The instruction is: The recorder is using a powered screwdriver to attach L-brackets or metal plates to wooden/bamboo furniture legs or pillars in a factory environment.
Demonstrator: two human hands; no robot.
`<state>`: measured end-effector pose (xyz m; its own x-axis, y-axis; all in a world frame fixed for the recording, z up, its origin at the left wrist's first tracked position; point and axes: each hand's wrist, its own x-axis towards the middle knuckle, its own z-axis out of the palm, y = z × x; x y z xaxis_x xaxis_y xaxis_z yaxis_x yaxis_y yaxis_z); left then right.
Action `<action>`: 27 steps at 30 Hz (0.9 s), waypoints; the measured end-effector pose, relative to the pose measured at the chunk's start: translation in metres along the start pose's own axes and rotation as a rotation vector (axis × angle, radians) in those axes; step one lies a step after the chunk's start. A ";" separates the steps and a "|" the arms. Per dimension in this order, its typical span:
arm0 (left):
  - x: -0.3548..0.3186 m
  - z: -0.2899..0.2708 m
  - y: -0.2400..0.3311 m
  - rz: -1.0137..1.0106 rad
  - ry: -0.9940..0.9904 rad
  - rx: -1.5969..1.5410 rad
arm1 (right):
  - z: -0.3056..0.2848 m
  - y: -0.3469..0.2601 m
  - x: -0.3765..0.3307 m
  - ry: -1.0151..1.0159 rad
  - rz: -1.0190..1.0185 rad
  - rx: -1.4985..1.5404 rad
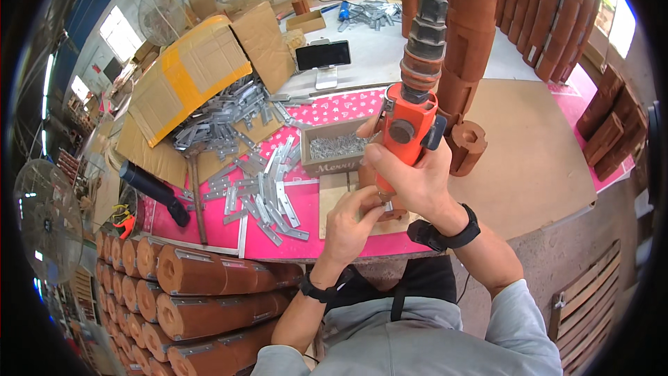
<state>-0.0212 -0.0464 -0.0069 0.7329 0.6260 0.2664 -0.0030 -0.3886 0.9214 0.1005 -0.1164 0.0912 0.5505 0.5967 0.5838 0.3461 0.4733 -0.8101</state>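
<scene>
Head view: the one view here, looking down over the person's forearms at a cluttered workplace.
Right hand [417,181]: wrapped tight round the grip of an orange power screwdriver [409,122], held upright with its tip pointing down, so the tool stands square over the work below.
Left hand [351,219]: fingers [369,198] pinched narrow just under the tool's tip, apparently steadying a small fastener or the piece there; what they hold is too hidden to tell.
Workpiece [334,198]: a pale wooden board lying flat on the counter, partly covered by both hands, directly beneath the tool.
Counter [229,226]: covered with a pink patterned sheet, bare brown top to the right.
Screw box [334,147]: an open box of small silver screws just beyond the hands, within easy reach of the left hand.
Metal brackets [268,191]: loose grey strips scattered left of the board, more heaped further back.
Wooden cylinders [202,278]: reddish-brown pieces with metal strips fitted, stacked on their sides at the lower left; others stand upright behind the tool.
Phone [323,56]: propped on a stand at the back.
</scene>
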 end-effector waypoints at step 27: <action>0.020 -0.002 -0.005 0.323 -0.041 0.284 | 0.001 0.020 0.007 0.042 -0.023 -0.121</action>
<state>-0.0074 -0.0306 -0.0061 0.7515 0.4166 0.5116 -0.0532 -0.7347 0.6763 0.1106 -0.1022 0.0791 0.5719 0.5580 0.6013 0.4467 0.4030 -0.7988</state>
